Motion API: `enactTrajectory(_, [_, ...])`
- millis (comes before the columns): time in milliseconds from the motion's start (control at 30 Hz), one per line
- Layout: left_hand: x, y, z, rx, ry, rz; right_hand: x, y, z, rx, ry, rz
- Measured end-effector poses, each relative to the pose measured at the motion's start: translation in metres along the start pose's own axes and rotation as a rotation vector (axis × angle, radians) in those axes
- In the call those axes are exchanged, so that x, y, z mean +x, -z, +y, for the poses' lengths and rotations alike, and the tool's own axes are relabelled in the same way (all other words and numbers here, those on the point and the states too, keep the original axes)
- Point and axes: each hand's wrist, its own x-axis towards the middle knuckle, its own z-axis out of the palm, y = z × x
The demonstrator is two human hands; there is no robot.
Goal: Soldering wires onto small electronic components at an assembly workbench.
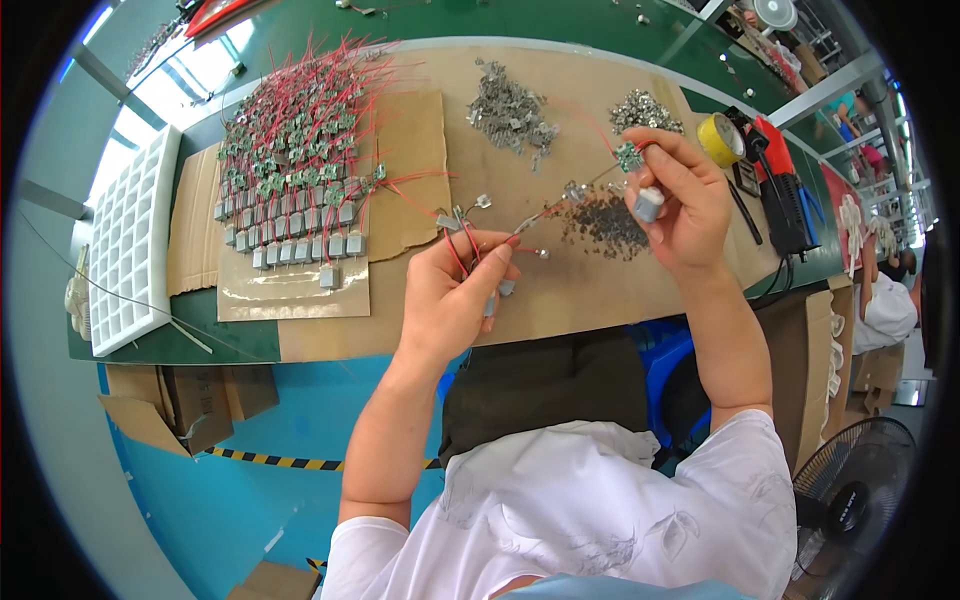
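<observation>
My left hand [450, 290] is closed over the bench's front part, with looped red wires [466, 238] and small metal pieces sticking out between the fingers. A thin rod-like piece [545, 213] runs from its fingertips toward my right hand; whether it is a tool or a lead, I cannot tell. Up and to the right, my right hand [690, 200] pinches a small green circuit board [628, 156] between thumb and forefinger. A grey-and-white block [648, 204] shows below the board, against the same fingers. Under the hands lies a heap of small dark parts [610, 226].
Rows of small grey blocks with green boards and red wires [290, 190] cover cardboard at left. A white grid tray [130, 250] leans beside them. Metal part piles [508, 110] lie behind my hands. Yellow tape [720, 140] and a black device [785, 205] stand right.
</observation>
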Motion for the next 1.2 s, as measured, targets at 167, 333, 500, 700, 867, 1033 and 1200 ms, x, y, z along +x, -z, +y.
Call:
enactTrajectory(167, [-0.004,-0.005,-0.001,0.072,-0.011,0.081,0.003,-0.011,-0.012,-0.479,-0.153,-0.161])
enactTrajectory(333, [-0.007,-0.002,0.001,0.064,-0.055,0.048,0.002,-0.026,-0.009,-0.743,-0.248,-0.277])
enactTrajectory(500, [-0.004,-0.003,0.0,-0.018,-0.094,0.035,0.015,-0.012,-0.004,-0.759,-0.13,-0.049])
enactTrajectory(700, [-0.005,0.003,-0.003,0.039,-0.038,-0.013,0.025,-0.018,-0.03,-0.536,-0.032,0.05])
enactTrajectory(867, [-0.003,-0.004,0.005,0.094,0.032,-0.044,0.064,-0.032,-0.037,-0.53,0.09,-0.052])
enactTrajectory(1033, [0.0,-0.001,-0.011,0.125,-0.043,-0.051,0.114,-0.091,-0.021,-0.588,0.034,-0.229])
enactTrajectory(1200, [-0.002,-0.001,-0.017,0.207,-0.163,-0.012,0.18,-0.174,0.021,-0.526,-0.041,-0.417])
